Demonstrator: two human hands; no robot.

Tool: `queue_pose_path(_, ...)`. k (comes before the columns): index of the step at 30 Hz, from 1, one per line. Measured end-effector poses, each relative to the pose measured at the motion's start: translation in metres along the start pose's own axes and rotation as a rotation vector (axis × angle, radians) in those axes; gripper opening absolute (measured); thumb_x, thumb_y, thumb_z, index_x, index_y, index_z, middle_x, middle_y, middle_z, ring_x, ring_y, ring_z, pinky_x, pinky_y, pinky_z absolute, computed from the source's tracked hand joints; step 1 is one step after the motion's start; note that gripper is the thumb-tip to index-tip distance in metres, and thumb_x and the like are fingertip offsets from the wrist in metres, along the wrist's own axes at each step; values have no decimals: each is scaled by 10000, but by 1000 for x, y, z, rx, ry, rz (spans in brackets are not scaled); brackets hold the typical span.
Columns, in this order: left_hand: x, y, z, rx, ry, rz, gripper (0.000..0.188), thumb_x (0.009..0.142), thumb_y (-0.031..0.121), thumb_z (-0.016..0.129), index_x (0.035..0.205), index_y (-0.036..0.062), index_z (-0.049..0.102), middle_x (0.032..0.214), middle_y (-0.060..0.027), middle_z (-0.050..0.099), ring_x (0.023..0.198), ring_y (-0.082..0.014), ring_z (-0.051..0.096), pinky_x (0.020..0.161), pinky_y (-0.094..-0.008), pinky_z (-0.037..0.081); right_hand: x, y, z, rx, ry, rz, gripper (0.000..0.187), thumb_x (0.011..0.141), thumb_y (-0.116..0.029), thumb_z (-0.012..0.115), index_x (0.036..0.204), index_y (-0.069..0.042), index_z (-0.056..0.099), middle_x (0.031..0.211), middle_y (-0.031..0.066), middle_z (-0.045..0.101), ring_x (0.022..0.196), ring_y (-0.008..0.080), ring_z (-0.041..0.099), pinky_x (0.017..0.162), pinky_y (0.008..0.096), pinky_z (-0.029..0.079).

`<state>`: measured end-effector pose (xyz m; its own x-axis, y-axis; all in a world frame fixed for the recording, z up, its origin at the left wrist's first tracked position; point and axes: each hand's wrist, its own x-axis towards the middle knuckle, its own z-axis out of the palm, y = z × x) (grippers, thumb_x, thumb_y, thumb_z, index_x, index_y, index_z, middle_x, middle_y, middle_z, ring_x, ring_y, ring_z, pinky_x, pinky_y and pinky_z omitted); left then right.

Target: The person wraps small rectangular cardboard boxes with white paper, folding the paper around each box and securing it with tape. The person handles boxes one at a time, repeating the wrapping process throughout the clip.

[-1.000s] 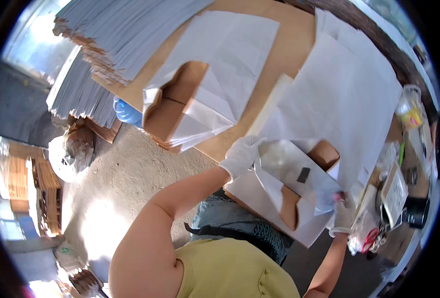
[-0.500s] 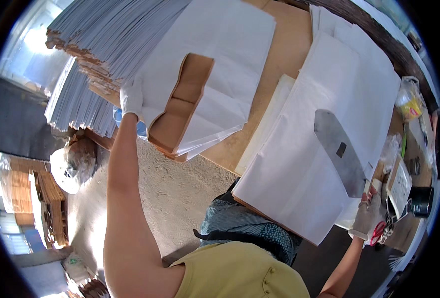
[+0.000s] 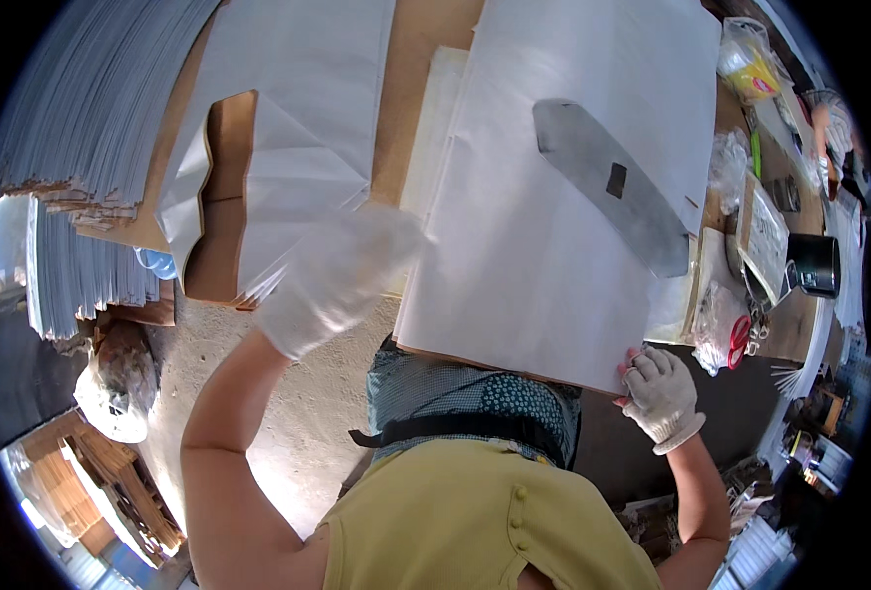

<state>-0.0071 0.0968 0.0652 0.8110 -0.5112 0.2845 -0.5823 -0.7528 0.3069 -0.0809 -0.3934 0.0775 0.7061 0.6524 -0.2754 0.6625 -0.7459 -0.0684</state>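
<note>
My left hand [image 3: 342, 280], in a white knit glove, is smeared by motion between two paper stacks; its fingers cannot be made out. My right hand [image 3: 660, 391], gloved with bare fingertips, is closed on the near right corner of the large white paper sheet [image 3: 543, 265], top of a stack in front of me. On that sheet lies a long flat grey plate [image 3: 607, 192] with pointed ends and a dark square in its middle. To the left, a folded white paper bag [image 3: 302, 147] shows its brown inside [image 3: 221, 197] through an open mouth.
Tall piles of folded white paper [image 3: 91, 108] stand at the far left. On the right side of the table are red-handled scissors [image 3: 739, 339], a black cup [image 3: 814, 265] and plastic bags [image 3: 750, 64]. A plastic-wrapped bundle [image 3: 119, 388] sits on the floor at left.
My left hand has left the far-left paper pile and swung right toward the sheet stack. My right hand has moved from beside the plate's near tip to the sheet's near corner. The view has shifted.
</note>
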Motion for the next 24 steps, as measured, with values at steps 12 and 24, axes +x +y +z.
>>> queue_pose_path(12, 22, -1, 94, -528, 169, -533, 354, 964, 278, 744, 728, 24, 673, 711, -135, 666, 616, -271, 622, 553, -417, 422, 27, 75, 40, 1444, 1129, 596, 361, 1057, -333, 644, 1230, -20, 699, 1124, 69, 729, 1032, 174, 688, 877, 304, 531)
queue_pose_path(24, 53, -2, 138, 101, 257, -513, 308, 998, 301, 693, 795, 70, 720, 568, -148, 585, 487, -335, 593, 484, -420, 442, 124, 68, 85, 517, 811, 918, 229, 1050, -216, 618, 1060, -1, 698, 697, 154, 578, 626, 230, 571, 614, 417, 454)
